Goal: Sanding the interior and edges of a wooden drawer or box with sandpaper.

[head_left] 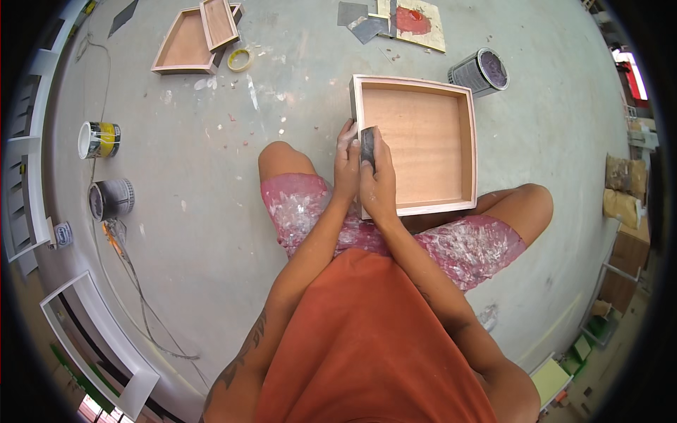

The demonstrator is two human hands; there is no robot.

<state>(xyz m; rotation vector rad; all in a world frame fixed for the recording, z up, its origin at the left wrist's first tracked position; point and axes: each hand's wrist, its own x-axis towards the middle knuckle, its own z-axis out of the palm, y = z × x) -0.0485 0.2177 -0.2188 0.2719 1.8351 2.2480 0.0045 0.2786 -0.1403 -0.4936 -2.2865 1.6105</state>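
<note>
A shallow wooden drawer box (427,141) with pale edges rests in front of me, its near side by my legs. My right hand (379,185) is closed around a dark grey piece of sandpaper (367,144), pressing it on the box's left rim; whether it is folded or wrapped on a block I cannot tell. Against the outer face of that same left wall lies my left hand (345,166), its fingers gripping the wall from outside. The left fingertips are partly hidden behind the wall.
An open can (478,72) stands beyond the box, near a board with red paste (417,27) and grey sandpaper sheets (368,28). Two wooden boxes (185,44) and a tape roll (240,60) lie far left. More cans (111,199) and a cable (143,299) are at left.
</note>
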